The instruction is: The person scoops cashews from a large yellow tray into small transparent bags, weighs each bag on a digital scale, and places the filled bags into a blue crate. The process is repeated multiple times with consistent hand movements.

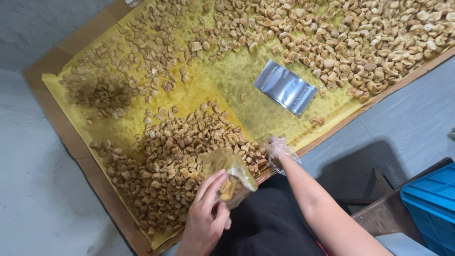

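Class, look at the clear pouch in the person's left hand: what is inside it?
The clear pouch holds a few tan snack pieces near the left hand; fingers cover its lower part, hiding how full it is.

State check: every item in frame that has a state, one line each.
Left hand: bare, gripping the clear plastic pouch.
Clear plastic pouch: held, tilted, partly filled with snack pieces.
Right hand: in a thin clear glove, at the pile's edge.
Flat silver foil pouch: lying flat on the yellow paper, apart from both hands.
Pale fried snack pieces: loose, heaped.
Yellow paper sheet: spread out, oil-stained.
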